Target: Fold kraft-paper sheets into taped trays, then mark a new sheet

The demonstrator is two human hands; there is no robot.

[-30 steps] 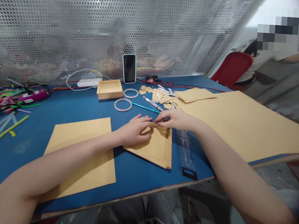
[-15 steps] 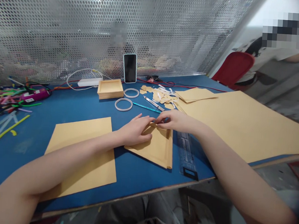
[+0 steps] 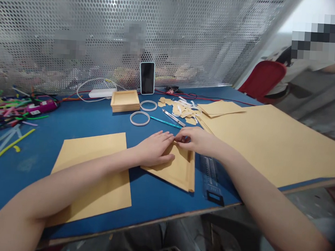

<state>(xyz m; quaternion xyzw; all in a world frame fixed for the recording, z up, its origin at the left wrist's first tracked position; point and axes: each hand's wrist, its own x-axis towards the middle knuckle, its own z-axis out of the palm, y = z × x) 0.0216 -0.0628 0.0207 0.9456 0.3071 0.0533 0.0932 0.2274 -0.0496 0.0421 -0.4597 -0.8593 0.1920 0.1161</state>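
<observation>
Head view: at the bottom centre of the frame, a tan paper piece (image 3: 178, 171) with a folded strip along its right side lies tilted on the blue table (image 3: 77, 122). To its right is a clear ruler (image 3: 210, 169); to its left, a flat tan sheet (image 3: 92, 149) passes under the left forearm. The left hand (image 3: 156, 149) rests palm down over the piece's upper left, fingers loosely spread, gripping nothing. The right hand (image 3: 192, 138) meets the upper edge with thumb and forefinger in a narrow pinch; whether paper is nipped between them I cannot tell.

The step in hand looks like turning up or creasing that upper edge. The next move would seem to call for a steady left palm and even fingertip pressure along the fold.

Beyond, near the centre, lie a teal stick (image 3: 166, 122), a cutter (image 3: 173, 118) and paper scraps (image 3: 185, 110).

No brand or wording can be read: the ruler's markings are too small, the white label on the purple tool (image 3: 43, 107) at far left is illegible, and the upright phone (image 3: 147, 78) farther back shows a dark screen.
</observation>
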